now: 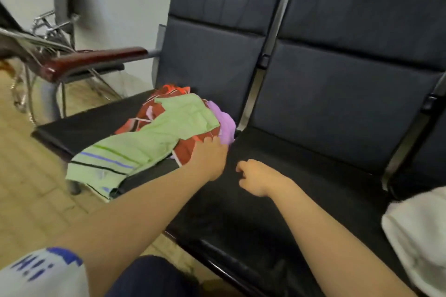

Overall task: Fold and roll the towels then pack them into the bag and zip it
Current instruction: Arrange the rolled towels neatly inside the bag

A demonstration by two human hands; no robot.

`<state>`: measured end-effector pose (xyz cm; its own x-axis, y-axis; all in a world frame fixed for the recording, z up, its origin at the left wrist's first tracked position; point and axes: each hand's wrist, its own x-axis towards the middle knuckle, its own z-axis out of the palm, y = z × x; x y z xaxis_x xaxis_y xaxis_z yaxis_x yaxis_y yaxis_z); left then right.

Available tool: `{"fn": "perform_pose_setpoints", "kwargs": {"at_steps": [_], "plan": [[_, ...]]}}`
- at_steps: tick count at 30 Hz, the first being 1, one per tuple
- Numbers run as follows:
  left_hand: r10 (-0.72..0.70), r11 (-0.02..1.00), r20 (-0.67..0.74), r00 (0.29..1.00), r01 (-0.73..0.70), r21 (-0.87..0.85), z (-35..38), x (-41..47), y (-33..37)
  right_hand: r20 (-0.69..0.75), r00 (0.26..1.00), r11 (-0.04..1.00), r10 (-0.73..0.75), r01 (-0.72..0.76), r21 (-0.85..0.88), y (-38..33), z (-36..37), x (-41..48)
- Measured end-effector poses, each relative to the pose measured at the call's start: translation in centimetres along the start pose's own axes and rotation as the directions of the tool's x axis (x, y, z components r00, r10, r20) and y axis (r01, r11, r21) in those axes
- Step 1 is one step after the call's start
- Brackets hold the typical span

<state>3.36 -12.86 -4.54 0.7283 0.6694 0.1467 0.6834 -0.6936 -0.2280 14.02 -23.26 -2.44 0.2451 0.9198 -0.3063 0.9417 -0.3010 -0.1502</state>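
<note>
Early stage. A green towel (169,128), a purple towel (225,123) and a red patterned cloth (185,154) (towel or bag, unclear) lie heaped and unfolded on the left seat (79,125). The left hand (210,154) rests its fairly straight fingers on the red cloth; the right hand (255,178) hovers loosely curled, holding nothing. Folding, rolling, packing and zipping apparently remain.
</note>
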Motion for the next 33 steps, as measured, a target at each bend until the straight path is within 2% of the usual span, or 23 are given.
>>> {"fn": "perform_pose_setpoints", "kwargs": {"at_steps": [3, 5, 8, 10, 13, 16, 17, 19, 22, 24, 26, 28, 29, 30, 31, 32, 33], "plan": [[-0.284, 0.949, -0.011, 0.959, 0.279, -0.148, 3.3, 0.8, -6.0, 0.045, 0.998, 0.999, -0.037, 0.037, -0.006, -2.0, 1.8, 2.9], [-0.41, 0.898, 0.069, 0.909, 0.416, -0.142, 5.9, 1.0, -10.1, 0.077, 0.996, 0.998, -0.053, 0.054, -0.013, -2.6, 2.7, 4.1], [-0.443, 0.857, 0.396, 0.805, 0.51, -0.078, 9.8, 1.0, -14.5, 0.099, 0.993, 0.998, -0.069, 0.067, 0.015, -2.8, 3.7, 5.3], [-0.437, 0.841, 0.481, 0.76, 0.535, -0.082, 11.1, 0.8, -15.2, 0.098, 0.992, 0.997, -0.073, 0.069, 0.046, -2.8, 4.1, 5.8], [-0.441, 0.874, 0.323, 0.837, 0.483, -0.058, 11.4, 0.8, -14.9, 0.07, 0.994, 0.995, -0.085, 0.081, 0.057, -3.1, 4.1, 6.2], [-0.454, 0.832, 0.264, 0.851, 0.511, -0.216, 10.7, 1.4, -14.3, -0.018, 0.996, 0.991, -0.084, 0.086, 0.106, -3.7, 3.7, 6.4], [-0.477, 0.783, 0.248, 0.843, 0.536, -0.317, 10.3, 1.8, -14.3, -0.054, 0.995, 0.985, -0.088, 0.094, 0.143, -4.0, 3.6, 6.3], [-0.512, 0.618, 0.202, 0.835, 0.521, -0.588, 7.8, 2.8, -13.7, -0.13, 0.988, 0.966, -0.085, 0.114, 0.23, -4.3, 3.4, 6.1], [-0.486, 0.235, 0.201, 0.85, 0.349, -0.907, 1.7, 3.6, -11.3, -0.222, 0.975, 0.884, -0.03, 0.129, 0.448, -4.5, 2.8, 5.6], [-0.417, -0.092, 0.223, 0.881, 0.203, -0.975, -2.5, 3.5, -8.7, -0.238, 0.97, 0.725, 0.056, 0.124, 0.677, -4.6, 1.8, 4.8], [-0.193, -0.403, 0.249, 0.949, 0.155, -0.902, -6.3, 2.8, -6.0, -0.173, 0.964, 0.48, 0.201, 0.057, 0.875, -4.1, 0.6, 3.6], [0.027, -0.604, 0.203, 0.979, 0.178, -0.777, -8.8, 2.1, -3.6, -0.021, 0.971, 0.208, 0.237, -0.03, 0.978, -2.3, -0.4, 1.4], [0.131, -0.662, 0.162, 0.978, 0.208, -0.72, -9.6, 1.5, -2.4, 0.036, 0.983, 0.047, 0.178, -0.045, 0.998, -1.1, -0.6, 0.1], [0.237, -0.684, 0.125, 0.964, 0.256, -0.683, -10.0, 1.1, -1.3, 0.028, 0.994, -0.135, 0.102, -0.014, 0.991, 0.4, -0.7, -1.3], [0.342, -0.667, 0.096, 0.935, 0.313, -0.676, -10.4, 0.5, 0.2, -0.032, 0.995, -0.293, 0.092, 0.058, 0.954, 1.9, -0.7, -2.8], [0.427, -0.614, 0.088, 0.9, 0.36, -0.702, -10.4, 0.0, 1.6, -0.098, 0.989, -0.406, 0.114, 0.136, 0.904, 3.3, -0.9, -4.5], [0.493, -0.536, 0.091, 0.866, 0.384, -0.752, -9.9, -0.4, 2.9, -0.122, 0.978, -0.428, 0.167, 0.184, 0.885, 4.6, -0.9, -6.3]]}}
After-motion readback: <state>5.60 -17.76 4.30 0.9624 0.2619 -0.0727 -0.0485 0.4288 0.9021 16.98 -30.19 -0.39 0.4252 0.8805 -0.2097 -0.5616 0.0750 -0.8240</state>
